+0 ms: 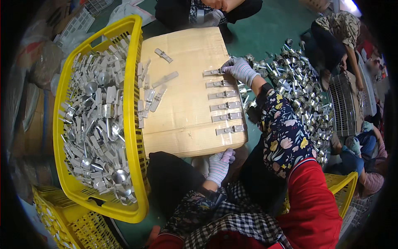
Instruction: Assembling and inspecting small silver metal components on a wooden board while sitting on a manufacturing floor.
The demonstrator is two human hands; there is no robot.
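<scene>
A cardboard box (182, 116) lies flat as a work surface. Along its right edge runs a column of several flat grey metal parts (226, 106). My right hand (239, 69), in a knit glove, rests its fingers on the top part of that column (213, 72). My left hand (220, 162), also gloved, is curled at the box's near edge and holds nothing that I can see. A few loose grey parts (151, 97) lie on the box's left side.
A yellow plastic basket (133, 124) heaped with grey metal parts stands left of the box. A pile of shiny metal fittings (300, 89) covers the green floor on the right. Other people sit at the top and right. More yellow baskets (62, 220) sit at bottom left and right.
</scene>
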